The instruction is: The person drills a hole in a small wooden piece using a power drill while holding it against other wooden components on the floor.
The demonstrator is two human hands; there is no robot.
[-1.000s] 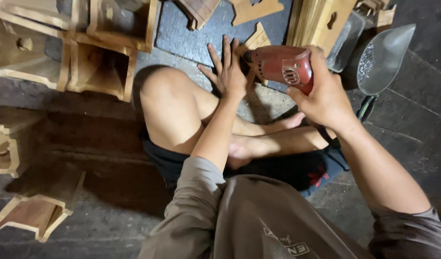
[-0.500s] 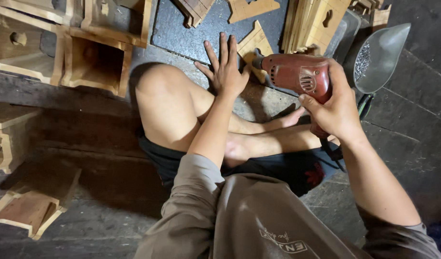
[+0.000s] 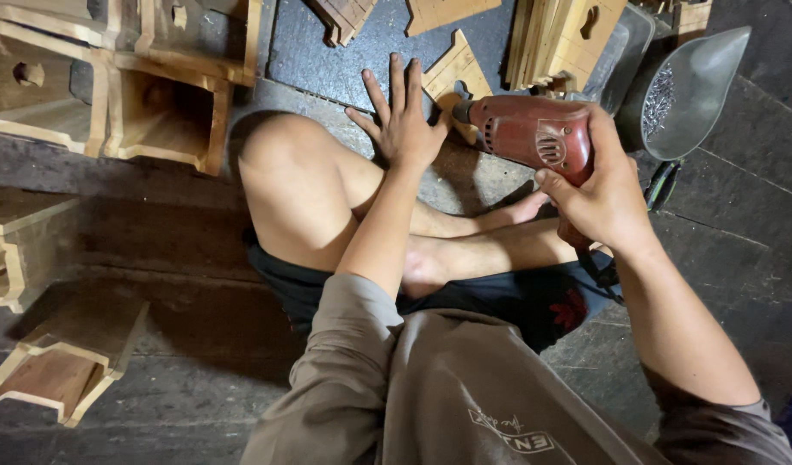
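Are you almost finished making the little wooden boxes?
Some boxes already look put together. Right now the left hand presses a flat wooden piece down while the right hand holds a red drill against it. More cut pieces wait behind.

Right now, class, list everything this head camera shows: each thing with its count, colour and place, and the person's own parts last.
Electric drill: one, dark red, upper middle, gripped by the right hand.
Flat wooden cutout: one, pale wood, on the floor at the drill's tip, beside the left hand.
Open wooden boxes: several, pale wood, upper left and left edge.
Stack of wooden panels: one, pale wood, top right.
Metal scoop: one, grey, upper right, holding small metal fasteners.
Floor: dark grey stone.
Left hand: fingers spread, pressed flat on the floor.
Right hand: wrapped around the drill's handle.
Legs: bare, crossed, centre.
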